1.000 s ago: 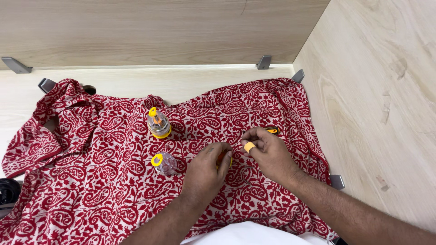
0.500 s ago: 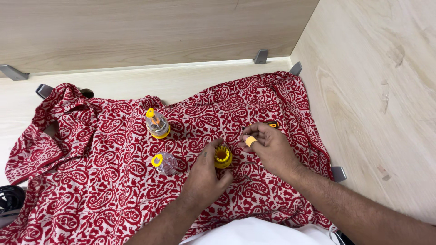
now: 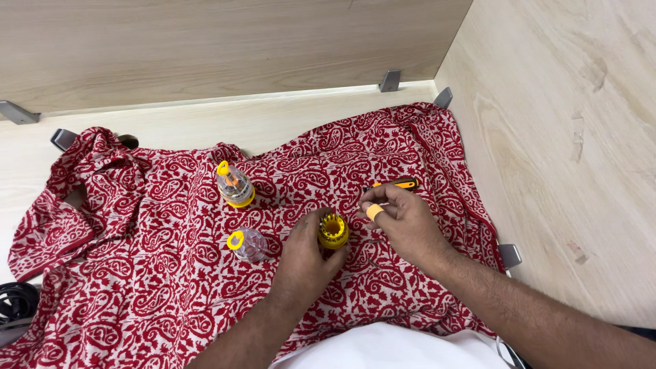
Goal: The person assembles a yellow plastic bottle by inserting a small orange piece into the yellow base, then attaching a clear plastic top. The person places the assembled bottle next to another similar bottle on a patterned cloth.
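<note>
Left hand (image 3: 305, 247) wraps its fingers round a small round yellow plastic bit holder (image 3: 333, 230), closed on it, holder standing upright on the red-and-white paisley cloth (image 3: 171, 287) near the cloth's middle. Right hand (image 3: 403, 222) just beside the holder, fingertips pinched on a small thing too tiny to tell; one finger wears an orange-yellow band (image 3: 374, 212). Orange-and-black screwdriver handle (image 3: 393, 184) lies on the cloth just beyond the right hand. Clear plastic cap with yellow ring (image 3: 247, 243) lies left of the left hand. Clear capped yellow-based bit case (image 3: 234, 184) stands further back. Cloth covers a pale wooden tabletop (image 3: 287, 119). Black cable (image 3: 15, 302) at left edge.
</note>
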